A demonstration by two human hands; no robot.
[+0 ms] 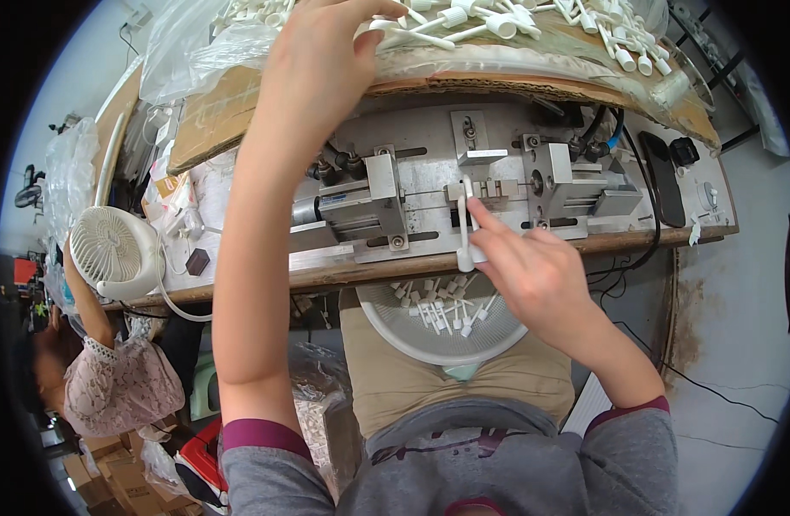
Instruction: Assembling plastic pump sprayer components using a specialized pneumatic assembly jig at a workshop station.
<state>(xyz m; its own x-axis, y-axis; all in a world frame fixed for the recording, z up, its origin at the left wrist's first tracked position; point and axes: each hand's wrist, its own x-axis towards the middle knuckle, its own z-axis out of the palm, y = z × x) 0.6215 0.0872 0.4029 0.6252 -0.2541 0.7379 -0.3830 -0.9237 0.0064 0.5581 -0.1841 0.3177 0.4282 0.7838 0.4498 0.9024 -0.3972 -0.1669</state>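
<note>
A table [618, 244] with a brown edge spans the room. A pale wall [103, 64] shows at upper left, a dark metal rack [727, 69] at upper right, cardboard boxes [127, 480] at lower left.

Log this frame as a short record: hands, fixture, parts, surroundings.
left hand: at the pile of white plastic parts on cardboard; grip unclear
right hand: fingers against a white rod-like part at the central metal block; full grip hidden
fixture: left metal unit and right metal unit, either side of the block
lap: mesh basin holding more white parts
bench left: white fan
bench right: dark flat slab
nearby: another person, far left
</note>
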